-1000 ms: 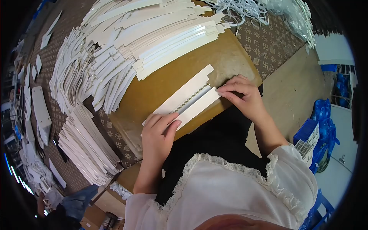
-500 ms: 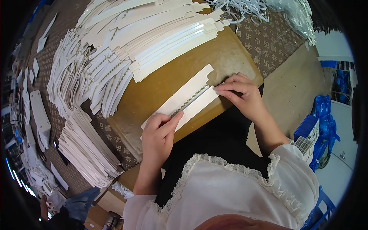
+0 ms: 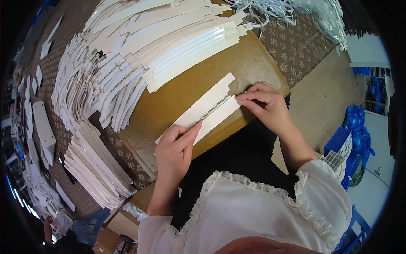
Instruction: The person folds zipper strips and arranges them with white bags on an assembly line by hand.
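Observation:
A zipper [image 3: 215,107] with brass-coloured teeth runs between two cream strips on a brown board [image 3: 169,103]. The upper strip [image 3: 198,101] has a stepped right end; the lower strip [image 3: 222,118] lies along the near side of the teeth. My left hand [image 3: 175,148] is closed at the left end, thumb and fingers pressing on the zipper and strips. At the right end, my right hand [image 3: 266,103] pinches the corner of the lower strip between thumb and fingers. Both fingertips partly hide the ends of the piece.
Behind the board's middle lies a large pile of cream strips [image 3: 182,51], some with zippers. Another stack of strips [image 3: 97,165] stands at left on the patterned cloth. White cords [image 3: 270,10] and a clear plastic bag [image 3: 323,19] sit at the back right.
The upper strip's right end has shifted slightly toward me, and the lower strip appears closer to the zipper teeth. Both hands keep nearly the same place and hold.

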A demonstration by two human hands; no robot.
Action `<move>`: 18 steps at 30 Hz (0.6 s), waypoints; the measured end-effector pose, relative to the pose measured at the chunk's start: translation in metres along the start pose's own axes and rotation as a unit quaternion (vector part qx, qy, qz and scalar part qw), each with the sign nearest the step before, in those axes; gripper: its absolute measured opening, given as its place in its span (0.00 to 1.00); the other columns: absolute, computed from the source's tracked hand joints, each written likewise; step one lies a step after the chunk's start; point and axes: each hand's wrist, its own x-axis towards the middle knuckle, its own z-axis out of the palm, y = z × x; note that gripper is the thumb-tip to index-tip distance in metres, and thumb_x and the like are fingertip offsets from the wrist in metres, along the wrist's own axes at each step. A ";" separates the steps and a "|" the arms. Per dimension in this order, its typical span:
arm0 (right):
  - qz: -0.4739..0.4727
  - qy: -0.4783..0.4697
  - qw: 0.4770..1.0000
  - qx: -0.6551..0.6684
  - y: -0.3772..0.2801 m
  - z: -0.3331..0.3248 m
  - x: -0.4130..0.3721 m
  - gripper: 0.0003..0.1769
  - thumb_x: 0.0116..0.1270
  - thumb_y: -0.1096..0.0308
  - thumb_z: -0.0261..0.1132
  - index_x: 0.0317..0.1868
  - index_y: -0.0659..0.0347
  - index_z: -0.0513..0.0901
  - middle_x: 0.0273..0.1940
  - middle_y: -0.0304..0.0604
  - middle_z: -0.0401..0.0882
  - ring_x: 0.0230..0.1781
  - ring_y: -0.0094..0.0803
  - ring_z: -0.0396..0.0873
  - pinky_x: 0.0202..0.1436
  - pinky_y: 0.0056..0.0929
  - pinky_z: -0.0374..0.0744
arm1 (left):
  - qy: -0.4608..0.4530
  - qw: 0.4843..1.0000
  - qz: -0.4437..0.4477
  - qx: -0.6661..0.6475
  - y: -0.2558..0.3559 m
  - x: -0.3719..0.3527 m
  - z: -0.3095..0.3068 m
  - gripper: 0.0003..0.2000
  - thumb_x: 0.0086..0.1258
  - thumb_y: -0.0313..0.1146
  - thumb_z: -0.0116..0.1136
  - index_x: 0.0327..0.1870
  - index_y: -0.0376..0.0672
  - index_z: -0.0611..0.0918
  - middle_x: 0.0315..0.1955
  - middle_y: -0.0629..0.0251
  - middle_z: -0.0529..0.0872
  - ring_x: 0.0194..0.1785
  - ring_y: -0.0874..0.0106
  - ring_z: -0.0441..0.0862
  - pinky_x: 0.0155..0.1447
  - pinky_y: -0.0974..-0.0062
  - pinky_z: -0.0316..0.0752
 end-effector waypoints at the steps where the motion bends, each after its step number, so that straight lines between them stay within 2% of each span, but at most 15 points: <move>1: 0.000 0.000 1.000 0.000 0.000 0.000 0.000 0.10 0.58 0.76 0.71 0.41 0.59 0.89 0.33 0.39 0.81 0.36 0.32 0.77 0.43 0.27 0.75 | 0.002 1.000 -0.002 -0.003 0.001 0.001 0.000 0.14 0.63 0.21 0.61 0.49 0.44 0.87 0.25 0.64 0.75 0.28 0.70 0.73 0.34 0.75 0.68; 12: 0.003 0.011 1.000 -0.002 0.000 0.001 0.000 0.07 0.59 0.76 0.70 0.39 0.60 0.88 0.32 0.38 0.81 0.35 0.32 0.77 0.41 0.27 0.74 | 0.014 1.000 0.003 0.001 0.002 0.002 0.002 0.14 0.62 0.21 0.63 0.48 0.43 0.87 0.24 0.64 0.75 0.27 0.70 0.72 0.33 0.75 0.67; 15: -0.002 0.014 1.000 -0.003 0.001 0.002 -0.001 0.07 0.59 0.76 0.70 0.38 0.60 0.88 0.32 0.39 0.81 0.35 0.32 0.77 0.41 0.27 0.74 | 0.009 1.000 -0.011 0.015 0.003 0.001 0.001 0.12 0.62 0.24 0.64 0.46 0.47 0.88 0.26 0.66 0.77 0.30 0.68 0.76 0.35 0.72 0.71; 18: -0.002 0.013 1.000 -0.001 0.002 0.001 -0.001 0.07 0.58 0.76 0.71 0.39 0.60 0.88 0.34 0.39 0.81 0.35 0.32 0.76 0.41 0.27 0.74 | 0.013 1.000 -0.001 0.006 0.002 0.002 0.002 0.13 0.62 0.22 0.63 0.47 0.44 0.88 0.24 0.65 0.75 0.28 0.69 0.74 0.34 0.74 0.69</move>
